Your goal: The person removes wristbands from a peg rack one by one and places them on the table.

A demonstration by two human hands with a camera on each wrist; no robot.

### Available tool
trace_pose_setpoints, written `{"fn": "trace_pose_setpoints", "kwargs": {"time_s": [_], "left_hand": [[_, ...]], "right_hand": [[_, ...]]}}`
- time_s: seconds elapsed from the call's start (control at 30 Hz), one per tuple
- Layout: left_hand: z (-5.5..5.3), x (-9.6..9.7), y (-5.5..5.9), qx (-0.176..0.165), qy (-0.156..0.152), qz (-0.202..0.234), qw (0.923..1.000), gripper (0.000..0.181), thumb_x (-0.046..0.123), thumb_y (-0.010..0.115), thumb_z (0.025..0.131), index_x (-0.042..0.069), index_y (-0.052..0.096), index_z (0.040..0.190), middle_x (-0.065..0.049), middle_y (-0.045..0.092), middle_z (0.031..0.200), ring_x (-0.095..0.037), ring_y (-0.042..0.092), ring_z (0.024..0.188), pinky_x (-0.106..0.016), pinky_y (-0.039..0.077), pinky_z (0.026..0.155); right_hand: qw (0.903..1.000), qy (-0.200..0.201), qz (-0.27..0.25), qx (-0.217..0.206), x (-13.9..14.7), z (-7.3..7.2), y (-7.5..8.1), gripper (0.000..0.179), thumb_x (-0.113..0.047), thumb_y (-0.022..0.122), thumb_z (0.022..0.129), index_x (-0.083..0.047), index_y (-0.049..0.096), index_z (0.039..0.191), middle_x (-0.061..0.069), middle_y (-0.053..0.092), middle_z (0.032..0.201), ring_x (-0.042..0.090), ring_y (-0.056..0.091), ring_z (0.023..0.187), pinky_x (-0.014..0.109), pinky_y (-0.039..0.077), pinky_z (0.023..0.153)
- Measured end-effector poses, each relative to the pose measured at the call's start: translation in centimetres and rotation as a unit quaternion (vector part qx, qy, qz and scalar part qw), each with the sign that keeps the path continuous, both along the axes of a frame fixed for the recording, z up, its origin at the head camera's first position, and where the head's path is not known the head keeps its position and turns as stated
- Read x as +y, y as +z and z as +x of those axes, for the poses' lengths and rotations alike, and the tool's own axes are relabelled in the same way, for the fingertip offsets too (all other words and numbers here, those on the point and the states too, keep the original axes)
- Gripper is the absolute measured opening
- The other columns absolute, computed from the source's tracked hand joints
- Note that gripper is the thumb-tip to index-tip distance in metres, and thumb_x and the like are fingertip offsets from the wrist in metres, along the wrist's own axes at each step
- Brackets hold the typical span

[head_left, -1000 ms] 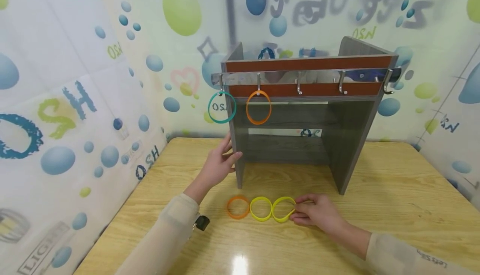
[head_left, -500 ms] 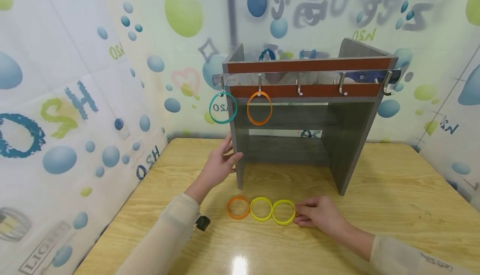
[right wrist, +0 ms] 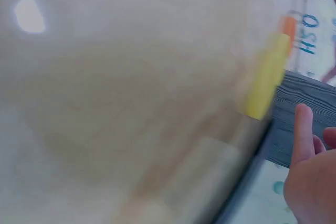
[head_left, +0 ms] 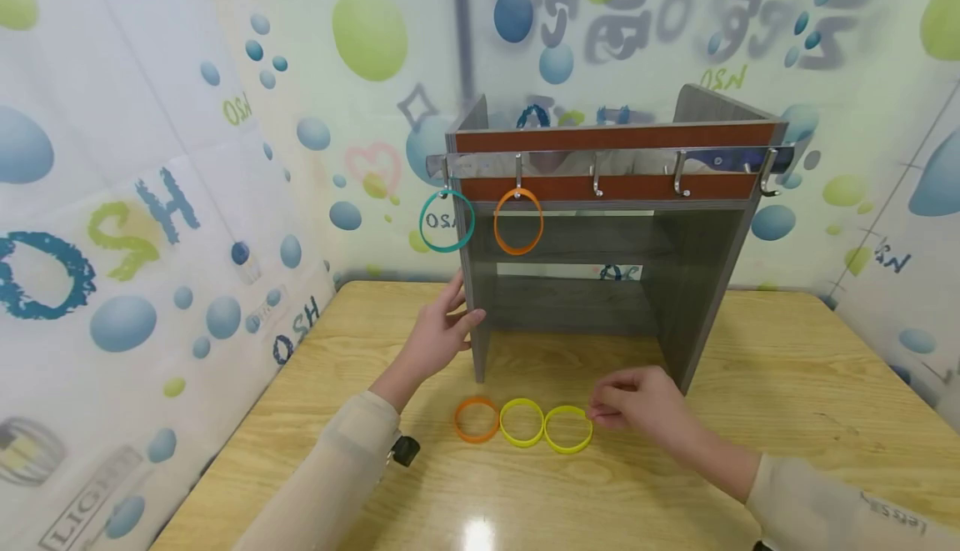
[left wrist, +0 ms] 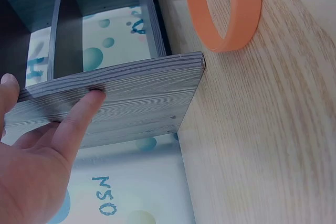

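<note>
My left hand (head_left: pixel 435 330) holds the left side panel of a grey wooden shelf (head_left: pixel 472 326), thumb at the front edge and fingers on the outer face. On the table before the shelf lie an orange wristband (head_left: pixel 476 439) and two yellow wristbands, the middle one (head_left: pixel 521 443) and the right one (head_left: pixel 567 449), in a row. My right hand (head_left: pixel 645 405) is just right of the right yellow wristband, fingers bent loosely with nothing seen between them. In the right wrist view the fingers stand apart from the blurred yellow bands (right wrist: pixel 266 82).
A metal hook rail (head_left: pixel 630 163) runs across the shelf front. From its left hooks hang a teal wristband (head_left: pixel 424 234) and an orange wristband (head_left: pixel 517 252); the other hooks hold nothing. The wooden table (head_left: pixel 810 418) extends to patterned cloth walls (head_left: pixel 225 159).
My right hand has let go of the right yellow wristband and risen slightly away from it. That band, tilted before, now lies flat. The left hand has stayed on the shelf.
</note>
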State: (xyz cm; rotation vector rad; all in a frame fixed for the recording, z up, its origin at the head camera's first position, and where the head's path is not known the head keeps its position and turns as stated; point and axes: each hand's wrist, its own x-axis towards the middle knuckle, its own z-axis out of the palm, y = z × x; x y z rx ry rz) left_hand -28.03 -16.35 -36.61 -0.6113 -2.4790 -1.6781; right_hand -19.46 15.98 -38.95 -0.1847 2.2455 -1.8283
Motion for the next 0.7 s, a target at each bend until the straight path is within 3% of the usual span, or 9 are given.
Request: {"fn": "trace_pose_setpoints", "kwargs": {"time_s": [0.43,0.7], "left_hand": [[0.3,0.0,0.0,-0.007,0.005,-0.001,1.0000,0.080,0.019,0.062,0.110,0.047,0.018,0.169,-0.017,0.045,0.167,-0.043,0.062,0.137,-0.054,0.066,0.085],[0.2,0.0,0.1,-0.010,0.005,-0.003,0.9999,0.080,0.019,0.062,0.110,0.047,0.017,0.169,-0.018,0.046,0.167,-0.042,0.062,0.138,-0.053,0.066,0.085]], "right_hand": [[0.9948,0.026,0.019,0.096,-1.7,-1.6,7.0,0.037,-0.018,0.074,0.102,0.005,0.067,0.130,0.015,0.078,0.109,0.016,0.079,0.095,0.031,0.066,0.088],[0.9900,0.006,-0.036,0.136,-3.4,-2.2,9.9,0.042,-0.021,0.073,0.103,0.001,0.062,0.137,0.016,0.074,0.125,0.017,0.079,0.103,0.032,0.065,0.093]]}}
